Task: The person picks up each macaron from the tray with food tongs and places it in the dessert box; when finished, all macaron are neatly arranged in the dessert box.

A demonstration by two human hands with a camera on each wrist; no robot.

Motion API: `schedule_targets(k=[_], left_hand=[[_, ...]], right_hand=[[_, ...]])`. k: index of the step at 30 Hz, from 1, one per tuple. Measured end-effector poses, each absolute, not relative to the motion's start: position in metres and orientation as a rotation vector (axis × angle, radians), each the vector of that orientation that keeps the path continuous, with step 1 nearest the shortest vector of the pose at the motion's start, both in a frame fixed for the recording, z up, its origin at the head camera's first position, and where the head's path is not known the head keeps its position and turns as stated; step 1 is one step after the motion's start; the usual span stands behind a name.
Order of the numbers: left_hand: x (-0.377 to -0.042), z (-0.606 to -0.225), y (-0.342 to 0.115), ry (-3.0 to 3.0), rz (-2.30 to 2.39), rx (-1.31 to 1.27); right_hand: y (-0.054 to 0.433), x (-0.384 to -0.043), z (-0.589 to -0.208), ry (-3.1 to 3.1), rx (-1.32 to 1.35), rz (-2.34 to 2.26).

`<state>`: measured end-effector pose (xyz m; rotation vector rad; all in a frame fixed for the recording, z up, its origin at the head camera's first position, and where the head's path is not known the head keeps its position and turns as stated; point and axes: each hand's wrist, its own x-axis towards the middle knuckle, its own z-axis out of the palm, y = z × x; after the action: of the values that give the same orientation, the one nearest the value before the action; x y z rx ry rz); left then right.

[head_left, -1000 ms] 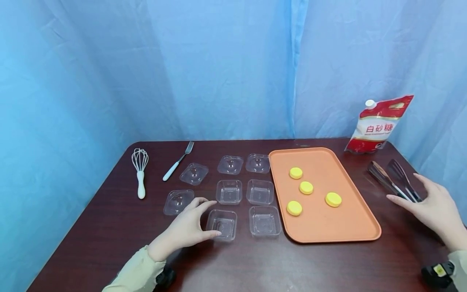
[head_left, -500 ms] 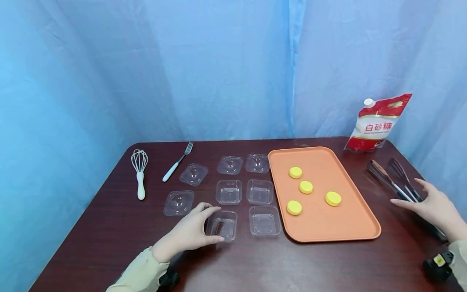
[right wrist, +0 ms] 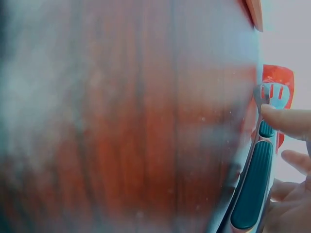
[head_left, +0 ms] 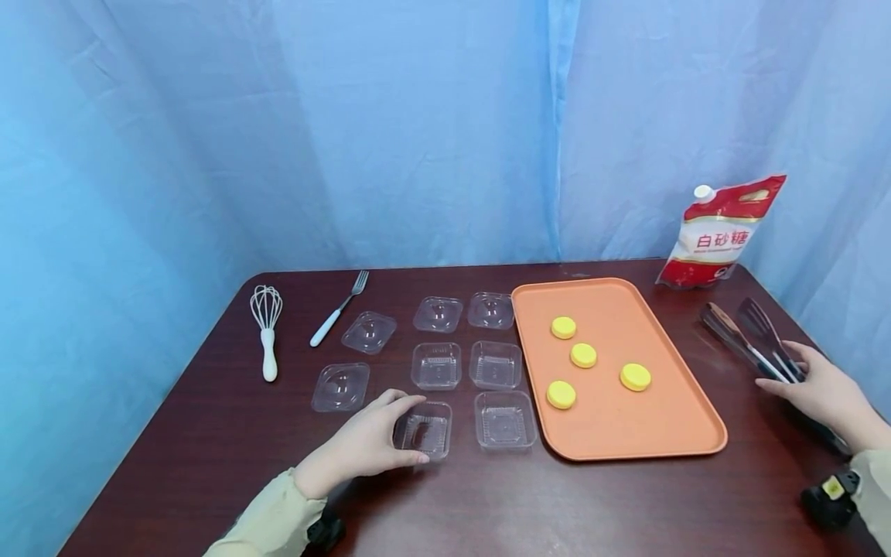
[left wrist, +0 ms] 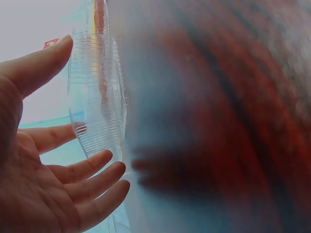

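In the head view, the left hand (head_left: pixel 365 441) is spread in a wide curve around the left side of the near-left clear plastic box (head_left: pixel 433 425), thumb at its near edge and forefinger at its far one; the box stands upright on the dark table (head_left: pixel 557 503), opening upward, its square shape giving it no long axis. It belongs to a two-by-two group with three other clear boxes (head_left: pixel 506 422); clear domed lids (head_left: pixel 341 387) lie beyond and to the left. An orange tray (head_left: pixel 661 433) holds four yellow discs (head_left: pixel 583 355). To its right lie tongs (head_left: pixel 766 360), their long axis slanting, heads pointing away and leftward; the right hand (head_left: pixel 821 394) arches loosely over them, thumb and fingers on opposite sides. A sugar bag (head_left: pixel 720 236) stands behind. In the left wrist view, the fingers are relaxed and parted beside the box's ribbed wall; whether they touch it cannot be told. In the right wrist view, the slotted head points up, the thumb tip overlaps the tongs, and the other fingers stay spread; contact is unclear.
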<state>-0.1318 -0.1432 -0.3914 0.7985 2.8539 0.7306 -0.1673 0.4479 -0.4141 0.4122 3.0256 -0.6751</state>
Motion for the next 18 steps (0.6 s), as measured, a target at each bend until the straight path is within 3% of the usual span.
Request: schedule_targets(k=[18], left_hand=[[-0.1367,-0.3965,-0.144,2.847,0.784,0.786]], right_hand=[[0.4489,-0.1685,-0.4129,3.052,0.445,-0.682]])
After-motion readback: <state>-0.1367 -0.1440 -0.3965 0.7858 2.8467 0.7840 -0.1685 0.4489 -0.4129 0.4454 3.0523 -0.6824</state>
